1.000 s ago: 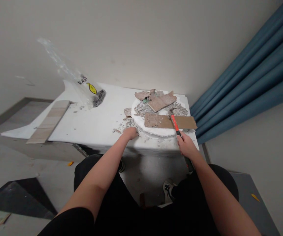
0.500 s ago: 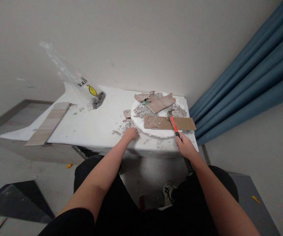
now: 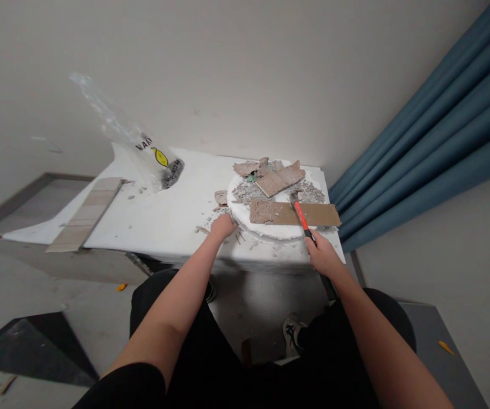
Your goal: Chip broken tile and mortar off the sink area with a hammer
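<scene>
My right hand (image 3: pixel 323 253) grips the black handle of a claw hammer (image 3: pixel 300 214) with an orange-red band. The hammer's head lies over a brown board strip (image 3: pixel 322 215), whose left part is rough and crumbled. That strip rests on a round white slab (image 3: pixel 251 227). At the slab's left edge my left hand (image 3: pixel 223 225) is closed, fingers down among loose bits; whatever it holds is hidden. A few thin nail-like pieces (image 3: pixel 239 236) lie just right of it. Broken board pieces (image 3: pixel 279 178) and grey crumbs (image 3: pixel 247 192) are heaped on the slab.
Everything stands on a white-covered table (image 3: pixel 176 221) against the wall. A clear plastic bag (image 3: pixel 146 149) with dark contents is at the back left, near a striped board (image 3: pixel 86 213). A blue curtain (image 3: pixel 432 125) hangs at right. Dark panels (image 3: pixel 36 346) lie on the floor.
My left hand has shifted slightly left and away from me, uncovering thin nail-like pieces beside it. My right hand and the hammer have stayed nearly still.
</scene>
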Demonstrator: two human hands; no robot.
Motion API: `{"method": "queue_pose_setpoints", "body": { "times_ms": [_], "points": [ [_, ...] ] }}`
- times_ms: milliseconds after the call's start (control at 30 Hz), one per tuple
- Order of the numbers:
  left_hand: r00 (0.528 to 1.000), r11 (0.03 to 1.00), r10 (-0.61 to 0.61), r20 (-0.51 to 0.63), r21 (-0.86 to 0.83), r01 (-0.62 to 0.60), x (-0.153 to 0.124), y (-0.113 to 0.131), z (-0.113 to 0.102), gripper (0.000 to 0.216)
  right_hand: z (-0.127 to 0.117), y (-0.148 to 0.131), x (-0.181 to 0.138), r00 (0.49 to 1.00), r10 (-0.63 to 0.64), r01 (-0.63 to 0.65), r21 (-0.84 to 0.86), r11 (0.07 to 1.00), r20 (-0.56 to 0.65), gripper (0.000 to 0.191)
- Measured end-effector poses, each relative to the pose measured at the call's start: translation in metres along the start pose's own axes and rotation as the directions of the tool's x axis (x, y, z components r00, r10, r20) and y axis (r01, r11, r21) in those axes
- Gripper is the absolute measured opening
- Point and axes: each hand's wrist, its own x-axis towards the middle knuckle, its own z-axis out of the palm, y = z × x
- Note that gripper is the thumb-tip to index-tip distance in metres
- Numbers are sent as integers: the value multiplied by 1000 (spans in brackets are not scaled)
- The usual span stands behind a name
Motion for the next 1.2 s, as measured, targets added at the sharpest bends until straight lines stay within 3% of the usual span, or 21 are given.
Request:
{"method": "queue_pose_setpoints", "body": {
  "times_ms": [133, 333, 533, 633, 800, 967, 1200],
  "points": [
    [995, 985, -37, -88, -171, 21, 4, -5, -21, 37, 0, 0, 0, 1000, -4, 4, -3, 1000, 1, 35],
    [981, 933, -36, -193, -357, -36, 3, -11, -38, 6, 0, -1, 0, 1000, 0, 0, -29, 1000, 4, 34],
    [953, 788, 45, -298, -576, -218, -2, 6, -36, 22, 1, -2, 1, 1000, -12, 12, -58, 998, -4, 40],
    [952, 693, 129, -279, -661, -288, -4, 22, -34, 13, 1, -1, 1, 1000, -9, 9, -67, 998, 0, 43],
    [963, 561, 172, -208, -783, -269, -9, 39, -31, 14, 1, 1, 0, 999, -47, 46, -84, 995, -15, 44],
    [958, 613, 148, -246, -737, -284, -10, 42, -29, 21, 1, 3, 0, 999, -54, 53, -68, 996, -3, 42],
    [977, 608, 137, -162, -766, -212, -9, 40, -31, 20, 0, 4, 1, 998, -57, 57, -63, 996, 1, 39]
  ]
}}
